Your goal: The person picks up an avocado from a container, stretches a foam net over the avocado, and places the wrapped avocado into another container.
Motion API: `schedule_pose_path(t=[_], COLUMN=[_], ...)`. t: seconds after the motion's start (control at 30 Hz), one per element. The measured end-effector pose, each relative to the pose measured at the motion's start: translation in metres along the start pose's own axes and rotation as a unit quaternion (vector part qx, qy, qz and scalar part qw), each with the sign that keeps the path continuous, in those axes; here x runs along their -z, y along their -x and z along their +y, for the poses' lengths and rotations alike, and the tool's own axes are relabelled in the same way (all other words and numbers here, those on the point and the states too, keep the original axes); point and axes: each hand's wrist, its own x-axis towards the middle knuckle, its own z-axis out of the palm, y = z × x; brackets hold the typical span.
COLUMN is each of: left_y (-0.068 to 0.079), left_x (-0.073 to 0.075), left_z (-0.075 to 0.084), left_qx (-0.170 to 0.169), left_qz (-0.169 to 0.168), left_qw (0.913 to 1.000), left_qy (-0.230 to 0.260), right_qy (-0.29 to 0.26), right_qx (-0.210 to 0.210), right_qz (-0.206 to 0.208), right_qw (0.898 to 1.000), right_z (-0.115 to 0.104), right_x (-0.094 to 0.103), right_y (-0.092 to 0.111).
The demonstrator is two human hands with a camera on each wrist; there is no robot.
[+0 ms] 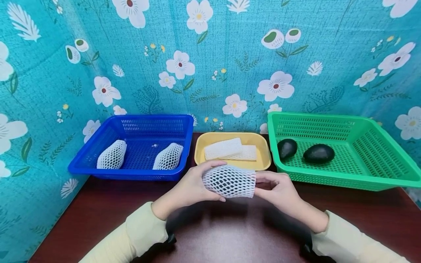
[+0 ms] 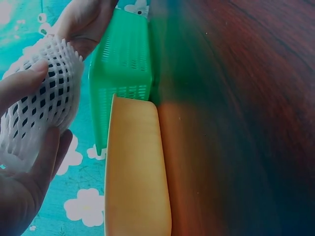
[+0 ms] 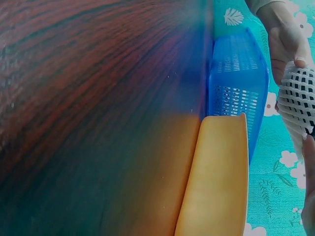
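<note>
In the head view, a white foam net sleeve (image 1: 230, 181) is held up over the table with a dark avocado inside, showing through the mesh. My left hand (image 1: 194, 186) grips its left end, thumb below and fingers over the top. At the sleeve's right end is my right hand (image 1: 279, 188), its fingers and thumb holding the rim, fingertips partly hidden. The left wrist view shows the stretched netting (image 2: 44, 93) between thumb and fingers. Two bare avocados, one (image 1: 319, 153) larger in view, lie in the green basket (image 1: 348, 179).
A blue basket (image 1: 131, 175) at the left contains two netted avocados, one (image 1: 168, 157) near its right side. Between the baskets stands a yellow tray (image 1: 199, 149) with flat foam net sleeves (image 1: 223, 148). Behind the brown table (image 1: 230, 233) hangs a flowered teal cloth (image 1: 213, 73).
</note>
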Motion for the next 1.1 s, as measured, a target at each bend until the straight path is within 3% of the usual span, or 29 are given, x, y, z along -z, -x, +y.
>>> schedule_pose_path(t=[0.23, 0.53, 1.1], left_y=[-0.0014, -0.0013, -0.003], left_x=[-0.0018, -0.003, -0.0054], left_z=[-0.0029, -0.0073, -0.007], left_qx=[0.002, -0.014, -0.042], left_qz=[-0.009, -0.022, -0.015], left_qw=[0.9999, 0.9986, 0.9968], left_qy=[-0.01, -0.045, -0.067], right_qy=[0.025, 0.07, 0.089], right_qx=[-0.012, 0.015, 0.026], right_qz=[-0.001, -0.024, -0.042], right_qw=[1.0, 0.997, 0.995], right_z=[0.0002, 0.0023, -0.0035], right_x=[-0.003, -0.0044, -0.0018], right_y=[0.0002, -0.0024, -0.0081])
